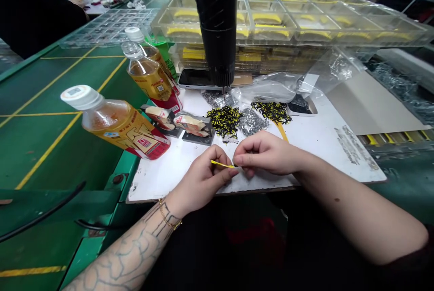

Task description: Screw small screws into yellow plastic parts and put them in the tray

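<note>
My left hand point(206, 176) pinches a thin, slightly curved yellow strip point(221, 163) between thumb and fingers. Close against its right end, my right hand point(262, 152) has thumb and forefinger pressed together; a tiny dark bit shows at the tips, too small to name. Just beyond the hands lies a pile of small black-and-yellow parts point(224, 120), with a heap of small silvery pieces point(252, 121) beside it. A second black-and-yellow pile point(273, 111) sits farther right. Over the piles hangs a black electric screwdriver point(219, 33), its thin bit pointing down.
The white board point(315, 151) carries the work. On the left are a tilted drink bottle point(125, 124), more bottles point(154, 76) and two dark blocks with taped tops point(195, 130). A phone point(195, 78) lies behind, before stacked clear trays point(291, 20) of yellow parts. A green conveyor point(44, 146) runs alongside.
</note>
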Demonstrator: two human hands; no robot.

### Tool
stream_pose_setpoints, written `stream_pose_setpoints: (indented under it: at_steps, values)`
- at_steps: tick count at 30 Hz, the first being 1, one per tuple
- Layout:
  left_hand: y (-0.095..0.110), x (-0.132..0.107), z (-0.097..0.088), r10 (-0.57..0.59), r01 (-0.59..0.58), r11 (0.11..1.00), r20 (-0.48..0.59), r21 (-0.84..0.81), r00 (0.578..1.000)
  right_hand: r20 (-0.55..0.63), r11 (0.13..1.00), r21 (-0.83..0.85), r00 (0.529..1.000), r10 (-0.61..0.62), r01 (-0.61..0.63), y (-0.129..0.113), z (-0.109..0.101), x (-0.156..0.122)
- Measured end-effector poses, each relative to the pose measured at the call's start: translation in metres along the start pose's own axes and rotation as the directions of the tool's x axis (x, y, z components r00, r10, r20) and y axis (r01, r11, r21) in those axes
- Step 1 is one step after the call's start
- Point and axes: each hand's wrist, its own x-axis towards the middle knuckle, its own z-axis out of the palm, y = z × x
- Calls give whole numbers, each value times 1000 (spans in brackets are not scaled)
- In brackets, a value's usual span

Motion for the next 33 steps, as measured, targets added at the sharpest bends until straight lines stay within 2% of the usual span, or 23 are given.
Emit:
stream_pose_setpoints:
  at_steps: [4,7,9,14,20,24,30,33]
  values:
    - [-1,-2,5,75,-71,996,-87,45,993,-88,983,183,996,24,-8,7,10,5]
    - [-3,-4,8,187,-161,971,-146,175,971,-116,978,207,993,18,7,11,12,8]
    - [-4,-4,8,243,-204,951,-149,232,959,-146,976,216,989,10,22,12,13,9]
    - [-7,-4,7,245,-214,945,-100,248,964,-155,973,230,988,15,21,13,15,10]
    - [-9,-4,6,282,-244,941,-143,235,949,-134,955,294,989,62,-20,13,13,13]
    - [-8,-4,6,282,-236,942,-183,240,942,-118,953,304,992,41,-4,12,10,13]
    - [-6,-4,6,284,-233,919,-126,317,951,-131,972,234,991,11,20,14,16,12]
    - [-8,-5,7,295,-247,912,-105,328,950,-188,955,293,982,8,48,14,21,14]
